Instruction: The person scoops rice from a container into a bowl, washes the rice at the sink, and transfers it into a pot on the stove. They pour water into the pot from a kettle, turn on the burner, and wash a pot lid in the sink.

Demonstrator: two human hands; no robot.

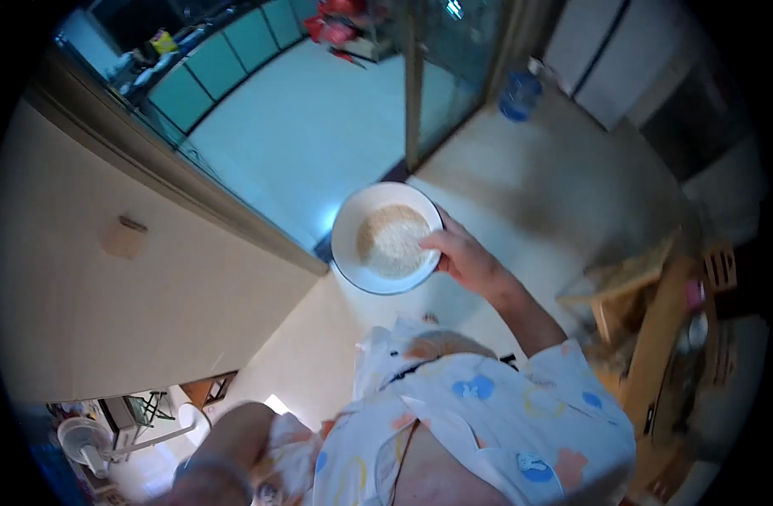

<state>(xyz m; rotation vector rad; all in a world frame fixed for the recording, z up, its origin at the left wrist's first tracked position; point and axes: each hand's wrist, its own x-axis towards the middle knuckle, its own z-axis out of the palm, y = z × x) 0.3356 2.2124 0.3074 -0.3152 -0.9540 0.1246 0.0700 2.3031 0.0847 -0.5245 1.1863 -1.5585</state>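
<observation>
A white bowl (349, 253) with a dark rim is held out in front of my body, near the middle of the view. Pale grains that look like rice (395, 240) lie in its bottom. My right hand (464, 255) grips the bowl's right side, with the thumb over the rim and the other fingers beneath. At the lower left my left arm hangs down beside my patterned clothing, and its hand is out of view.
Ahead, a glass sliding door (454, 76) stands beside an opening to a kitchen with green cabinets (211, 72). A wall (150, 287) runs along the left. A blue water jug (520, 95) stands on the floor; a wooden table (656, 337) is at the right.
</observation>
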